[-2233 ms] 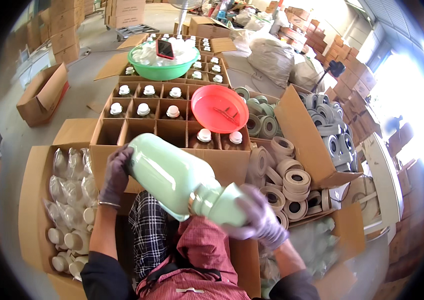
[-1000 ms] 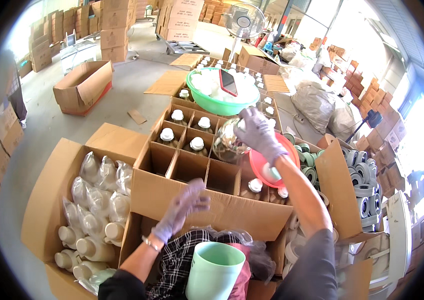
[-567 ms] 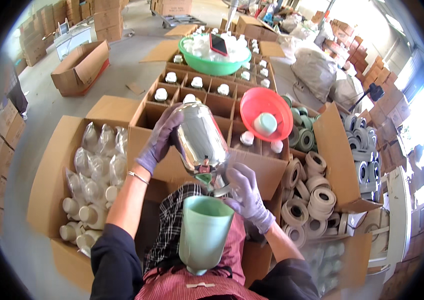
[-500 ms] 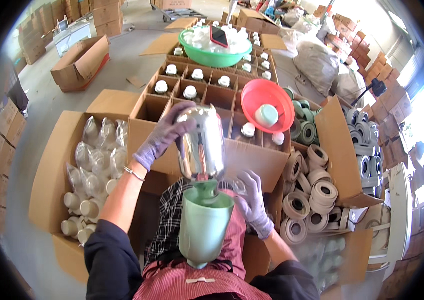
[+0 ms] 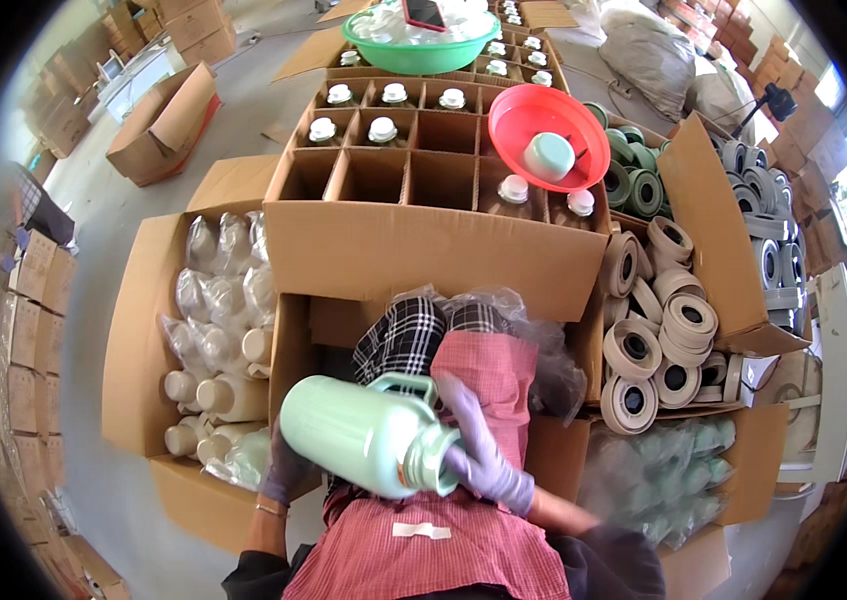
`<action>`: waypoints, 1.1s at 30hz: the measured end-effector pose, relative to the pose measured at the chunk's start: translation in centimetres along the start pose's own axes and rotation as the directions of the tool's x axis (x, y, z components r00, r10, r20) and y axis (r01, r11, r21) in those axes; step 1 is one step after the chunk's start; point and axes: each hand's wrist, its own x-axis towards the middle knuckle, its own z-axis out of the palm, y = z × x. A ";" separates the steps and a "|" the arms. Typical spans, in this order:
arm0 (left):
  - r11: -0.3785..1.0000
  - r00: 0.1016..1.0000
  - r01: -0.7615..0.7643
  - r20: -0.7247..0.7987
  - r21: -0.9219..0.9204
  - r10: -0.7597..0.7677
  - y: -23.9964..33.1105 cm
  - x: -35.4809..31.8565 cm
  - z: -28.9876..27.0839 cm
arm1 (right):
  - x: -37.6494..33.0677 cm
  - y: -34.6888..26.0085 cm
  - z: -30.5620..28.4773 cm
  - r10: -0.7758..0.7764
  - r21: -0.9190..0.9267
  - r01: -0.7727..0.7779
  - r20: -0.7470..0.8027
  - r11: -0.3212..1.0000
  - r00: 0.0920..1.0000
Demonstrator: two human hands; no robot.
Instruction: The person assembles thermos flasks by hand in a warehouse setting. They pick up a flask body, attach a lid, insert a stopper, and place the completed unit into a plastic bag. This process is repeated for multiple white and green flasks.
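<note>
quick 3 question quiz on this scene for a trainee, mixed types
1. True or false: the green flask lies on its side across the lap, held by both hands.
2. Multiple choice: what lies in the red basin? A) a pale cap B) a tape roll C) a phone
3. Fill in: the right hand is at the flask's ____ end, the left hand under its base.

Key: 1 true; 2 A; 3 open (mouth).
</note>
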 end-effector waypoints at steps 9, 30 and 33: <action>0.980 0.981 -0.141 0.116 -0.140 0.158 4.0 2.8 2.7 | 11.6 -6.0 -1.1 -0.340 0.185 0.307 0.182 0.933 0.923; 0.965 0.985 -0.100 0.116 -0.242 0.131 7.9 11.4 4.5 | 10.7 -7.6 -2.9 -0.340 -0.057 0.336 -0.211 0.940 0.917; 0.985 0.967 -0.081 0.228 -0.153 0.115 12.6 16.3 0.5 | 7.0 -5.2 -2.8 -0.217 0.091 0.249 -0.271 0.964 0.938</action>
